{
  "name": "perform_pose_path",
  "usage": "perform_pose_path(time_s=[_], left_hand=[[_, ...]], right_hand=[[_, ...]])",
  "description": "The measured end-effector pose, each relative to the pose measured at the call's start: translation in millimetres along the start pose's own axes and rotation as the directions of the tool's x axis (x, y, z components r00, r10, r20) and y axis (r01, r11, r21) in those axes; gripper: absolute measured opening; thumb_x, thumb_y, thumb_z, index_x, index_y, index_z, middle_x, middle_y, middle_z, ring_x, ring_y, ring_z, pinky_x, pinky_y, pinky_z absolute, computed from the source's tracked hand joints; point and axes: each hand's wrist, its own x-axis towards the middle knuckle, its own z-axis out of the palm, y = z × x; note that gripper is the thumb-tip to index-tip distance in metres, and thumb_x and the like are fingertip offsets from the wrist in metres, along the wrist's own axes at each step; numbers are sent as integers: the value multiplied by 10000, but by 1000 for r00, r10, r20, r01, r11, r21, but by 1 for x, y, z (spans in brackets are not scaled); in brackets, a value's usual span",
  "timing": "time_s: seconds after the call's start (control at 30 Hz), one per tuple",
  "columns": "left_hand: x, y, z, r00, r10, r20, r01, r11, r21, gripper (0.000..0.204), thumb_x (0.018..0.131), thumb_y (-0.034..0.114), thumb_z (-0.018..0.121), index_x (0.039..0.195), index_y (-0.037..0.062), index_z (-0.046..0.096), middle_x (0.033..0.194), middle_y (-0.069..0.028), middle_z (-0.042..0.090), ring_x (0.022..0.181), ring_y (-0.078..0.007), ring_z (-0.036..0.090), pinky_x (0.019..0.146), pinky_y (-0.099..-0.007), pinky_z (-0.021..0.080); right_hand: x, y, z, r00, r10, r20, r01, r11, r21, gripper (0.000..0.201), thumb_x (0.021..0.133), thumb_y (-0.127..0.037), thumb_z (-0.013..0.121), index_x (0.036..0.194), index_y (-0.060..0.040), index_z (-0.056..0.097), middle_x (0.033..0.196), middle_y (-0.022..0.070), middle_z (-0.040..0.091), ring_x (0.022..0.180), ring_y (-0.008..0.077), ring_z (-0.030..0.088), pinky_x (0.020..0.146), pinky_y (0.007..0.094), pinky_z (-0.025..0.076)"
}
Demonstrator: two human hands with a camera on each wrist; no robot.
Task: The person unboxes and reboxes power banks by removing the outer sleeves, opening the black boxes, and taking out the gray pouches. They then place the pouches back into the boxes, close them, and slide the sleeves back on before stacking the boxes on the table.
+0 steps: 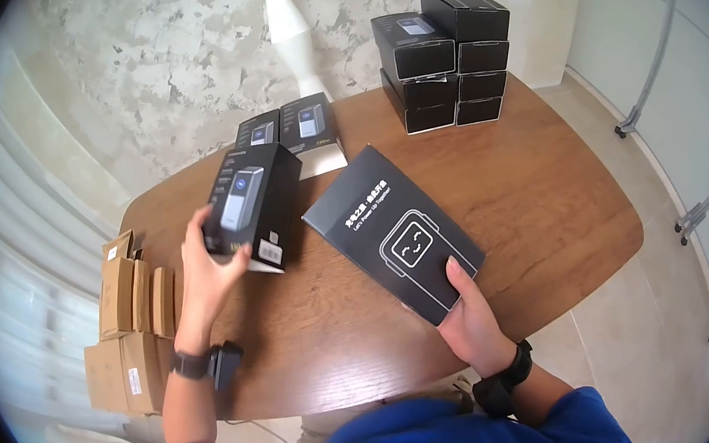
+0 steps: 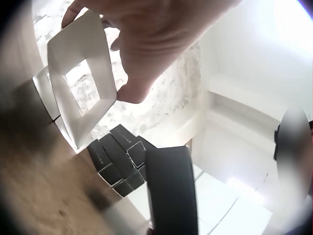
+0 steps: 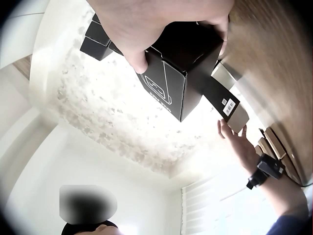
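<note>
My left hand (image 1: 210, 279) grips a printed black box sleeve (image 1: 272, 211) by its near end, thumb on one side and fingers on the other. In the left wrist view the sleeve (image 2: 105, 54) is hollow, with a pale inside and the wall showing through it. My right hand (image 1: 476, 325) holds a black box (image 1: 351, 248) with white lettering and a line-drawn smiling device, thumb on its printed face. From the right wrist, this box (image 3: 195, 93) looks closed and is tilted above the table, with the sleeve (image 3: 220, 98) beyond it.
Two more printed sleeves (image 1: 309, 123) lie side by side at the table's back edge. Several black boxes (image 1: 484, 53) are stacked at the far right of the wooden table (image 1: 559, 211). Brown cardboard boxes (image 1: 119, 370) sit by the left edge, near my left forearm.
</note>
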Motion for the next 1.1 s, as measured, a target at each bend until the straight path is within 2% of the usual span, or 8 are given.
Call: perform_pose_path(time_s=[0.2,0.3,0.53,0.57,0.63,0.77,0.9,1.1], left_hand=[[-64,11,-12,935,-52,351,121,976,-179,754,799,292,752,1353,-36,360,1239,-249,550,1109,-276,577,937,-359,449],[-68,35,-22,872,-62,486,178,964,-197,591,858,264,696,1307,-19,437,1064,-217,642,827,-219,652,754,-311,510],[-9,0,7,967,251,-49,-251,968,-6,461,888,315,641,1201,-10,548,1161,-147,597,981,-178,549,892,-345,424],[1,-10,16,969,238,-62,-239,971,-10,461,888,315,641,1201,-10,548,1161,-147,597,981,-178,549,892,-345,424],[15,-30,34,997,-75,17,69,774,-630,453,930,355,586,1208,-1,561,1099,-64,603,1045,-130,516,934,-299,400],[15,-62,49,952,-65,300,287,536,-794,368,918,306,620,1143,14,617,1041,-44,658,1000,-92,551,910,-272,412],[4,-54,36,821,90,563,401,611,-682,297,915,297,629,990,18,696,884,-11,688,795,-62,584,799,-219,434],[13,-68,35,931,4,365,317,490,-812,257,928,291,612,887,49,685,839,-11,686,740,-62,588,743,-214,445]], right_hand=[[0,0,2,1000,20,-14,-21,996,-91,504,998,-403,410,1391,-91,373,1328,87,527,1203,221,524,936,412,462],[0,-2,3,999,-8,-35,4,995,-102,532,987,-448,404,1393,-105,378,1334,90,521,1214,237,515,960,426,439],[0,-3,8,991,-55,-122,41,993,-113,536,960,-488,445,1343,-112,429,1319,85,524,1186,231,519,941,415,440],[0,-3,10,991,-61,-120,47,992,-116,537,954,-503,447,1325,-115,445,1300,82,534,1142,232,534,920,414,441],[1,-3,9,992,-55,-117,42,994,-103,538,951,-508,450,1322,-118,447,1290,81,539,1133,233,534,909,418,441],[2,0,9,988,-77,-136,61,991,-115,546,938,-528,459,1313,-131,461,1275,81,547,1122,238,527,882,424,439],[4,1,5,995,-39,-91,25,989,-144,564,923,-558,462,1303,-141,474,1271,77,549,1130,242,521,888,421,429],[-7,-10,-1,987,23,-159,-22,1000,7,568,907,-583,451,1227,-124,552,1133,94,638,948,240,638,656,419,548]])
